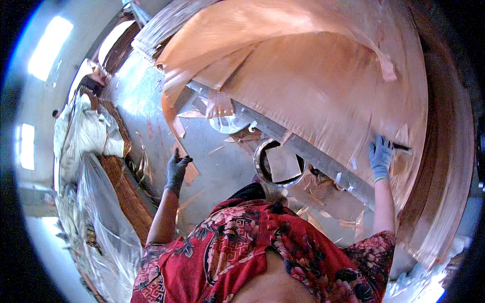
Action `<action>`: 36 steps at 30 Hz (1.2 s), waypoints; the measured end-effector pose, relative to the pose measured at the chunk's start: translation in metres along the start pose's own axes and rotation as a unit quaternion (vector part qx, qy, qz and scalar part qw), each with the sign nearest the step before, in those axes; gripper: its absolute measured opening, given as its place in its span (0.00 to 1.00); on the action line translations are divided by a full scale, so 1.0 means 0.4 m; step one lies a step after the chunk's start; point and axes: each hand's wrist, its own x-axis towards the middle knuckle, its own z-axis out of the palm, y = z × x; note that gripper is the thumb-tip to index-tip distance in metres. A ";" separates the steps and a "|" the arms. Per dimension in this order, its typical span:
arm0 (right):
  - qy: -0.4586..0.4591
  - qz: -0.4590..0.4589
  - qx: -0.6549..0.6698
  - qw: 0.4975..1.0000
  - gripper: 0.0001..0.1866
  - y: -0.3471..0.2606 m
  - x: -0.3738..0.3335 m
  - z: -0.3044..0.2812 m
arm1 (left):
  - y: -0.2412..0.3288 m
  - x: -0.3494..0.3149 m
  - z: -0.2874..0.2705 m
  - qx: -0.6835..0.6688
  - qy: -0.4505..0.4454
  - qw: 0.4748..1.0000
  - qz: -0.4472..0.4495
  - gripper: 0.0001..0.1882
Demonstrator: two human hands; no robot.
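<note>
A large, thin, orange-brown wood veneer sheet (318,76) spreads before me, its far part lifted, curved and blurred. My right hand (380,159), in a blue-grey glove, rests over the sheet's right part. Its fingers close on a dark narrow tool (402,147) that sticks out past the hand's outer side; the grip is partly hidden. My left hand (177,170), in a darker grey glove, hangs at the left beside a narrow veneer strip (191,172). Its index finger and thumb stand apart, and I see nothing held in it.
A grey metal beam (303,146) runs slantwise under the veneer's near edge. Between me and it stands a round dark-rimmed bucket (258,160) with a pale piece inside. Veneer scraps (313,220) litter the floor. Stacked wood under plastic sheeting (108,202) lies left; a brown veneer stack (444,166) lies right.
</note>
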 end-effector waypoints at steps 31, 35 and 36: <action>-0.458 0.363 0.581 0.566 0.11 -1.139 0.212 -0.075 | 0.417 1.000 -0.117 -0.253 0.090 0.898 0.348 0.15; -0.253 0.480 0.746 0.385 0.10 -1.270 0.240 -0.002 | 0.070 0.780 -0.162 -0.112 0.093 0.988 0.055 0.14; -0.259 0.514 0.735 0.359 0.06 -1.273 0.227 0.037 | 0.045 0.698 -0.119 -0.138 0.013 0.990 -0.005 0.24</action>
